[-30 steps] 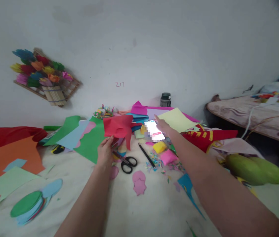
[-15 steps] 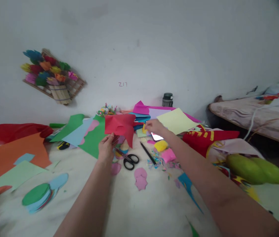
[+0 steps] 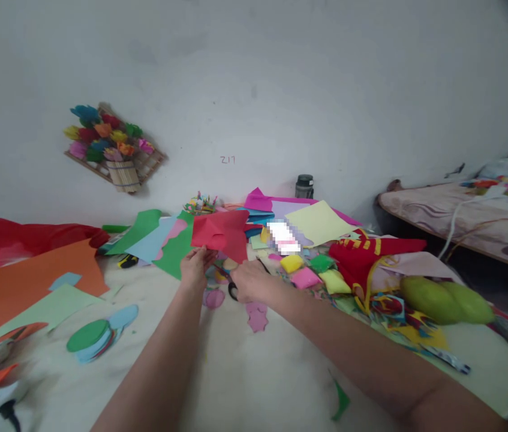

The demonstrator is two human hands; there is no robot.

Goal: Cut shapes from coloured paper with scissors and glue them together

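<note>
My left hand [image 3: 194, 267] pinches the lower left edge of a sheet of red paper [image 3: 231, 231], which is raised and has a creased or cut spot in its middle. Over the handles of a pair of scissors [image 3: 233, 290] my right hand [image 3: 250, 281] is closed; one black loop shows beside the fingers, while the rest is covered. The blades point up and left, towards my left hand. Below my right hand lies a pink paper cutout [image 3: 257, 317], and a round pink piece [image 3: 214, 298] is to its left. A black pencil [image 3: 262, 265] is mostly hidden behind my right hand.
Yellow [image 3: 291, 263] and pink packets [image 3: 305, 278] lie right of my hands. Stacked paper circles [image 3: 89, 336] and orange paper [image 3: 29, 291] are on the left. Green fruit [image 3: 447, 300] sits at the right. A dark bottle [image 3: 304, 186] stands by the wall.
My right hand has come back and down from beside the phone to the scissors and closed on them. My left hand still holds the red paper.
</note>
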